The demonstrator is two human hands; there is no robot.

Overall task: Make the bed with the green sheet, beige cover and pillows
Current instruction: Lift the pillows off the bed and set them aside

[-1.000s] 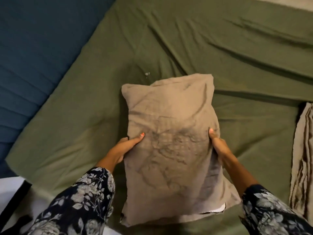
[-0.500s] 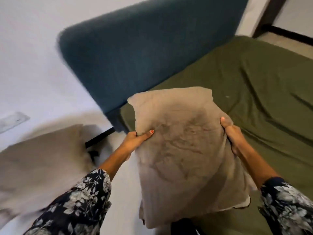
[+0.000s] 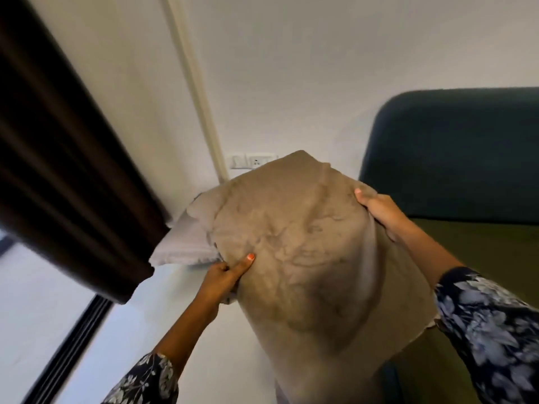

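Pillow: I have the beige pillow up in the air between my two hands, standing roughly on end, its top corner in front of the wall socket and its lower end running out of the bottom of the view.
Left hand: my left hand grips the pillow's left edge about halfway down; the thumb lies flat on the front face, pointing up and to the right, while the other fingers curl round behind the edge, where I cannot see how they sit.
Right hand: my right hand holds the upper right edge; the thumb tip presses on the front near the top right corner, and the remaining fingers wrap round the back, hidden by the fabric.
Pillow against fingers: the bulk of the pillow sits between the two thumbs, bulging toward me, with loose cover fabric hanging below my right wrist.
Second pillow: another beige pillow peeks out behind the held one on the left, lying on a pale folded cloth; whether the two pillows touch I cannot tell.
Green sheet: the green sheet shows at the right, below the dark teal headboard.
Surroundings: a dark curtain hangs at the left against the white wall.
Sleeves: both forearms wear dark floral sleeves.
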